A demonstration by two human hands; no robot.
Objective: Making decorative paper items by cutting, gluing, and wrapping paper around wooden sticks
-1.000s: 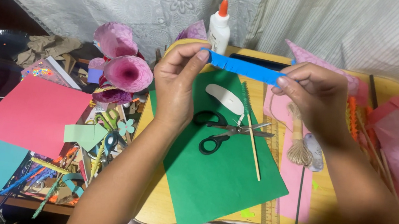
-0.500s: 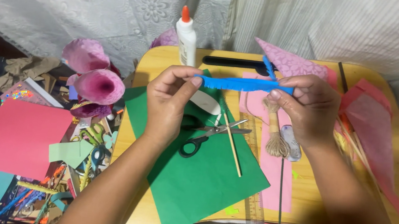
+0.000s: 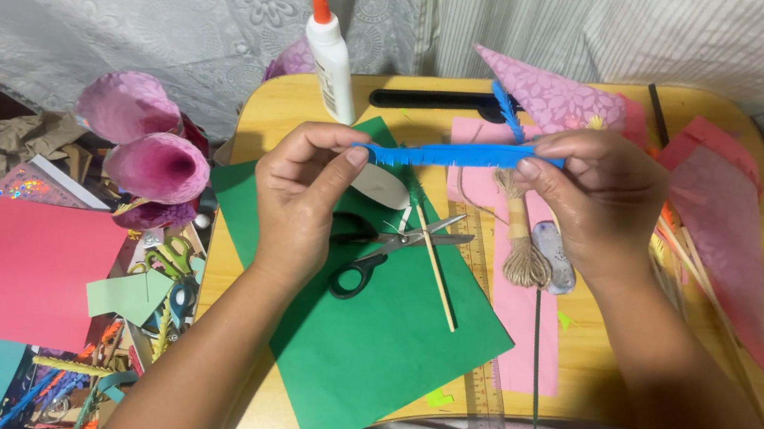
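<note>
Head view, looking down: a yellow wooden counter (image 3: pixel 742 321) with a dark slot handle at its far edge carries most of the items. A white lace curtain (image 3: pixel 184 2) hangs behind it at the far side.

Largest item on the counter is a green paper sheet (image 3: pixel 374 351), lying at an angle on the near-left part. To its right lies a pink paper strip (image 3: pixel 524 332), with a clear ruler (image 3: pixel 481 395) crossing between the two. A red paper sheet (image 3: pixel 25 271) lies off the counter at the left, near pink paper flowers (image 3: pixel 148 159). A pink patterned cone (image 3: pixel 555 95) rests at the far side, and translucent pink paper (image 3: pixel 724 230) lies at the right.

Black-handled scissors (image 3: pixel 377 248) lie on the green sheet with a thin wooden stick (image 3: pixel 434 266) just beside them. A white glue bottle (image 3: pixel 331 60) with an orange cap stands upright at the far-left corner. A bundle of twine (image 3: pixel 520 247) lies on the pink strip.

A blue fringed paper strip (image 3: pixel 459 154) is held level above the counter (well clear of the green sheet), stretched between both hands. The left hand (image 3: pixel 300 204) is closed, pinching the strip's left end between thumb and forefinger. The right hand (image 3: pixel 600 204) is closed, pinching the right end between thumb and fingertips.
</note>
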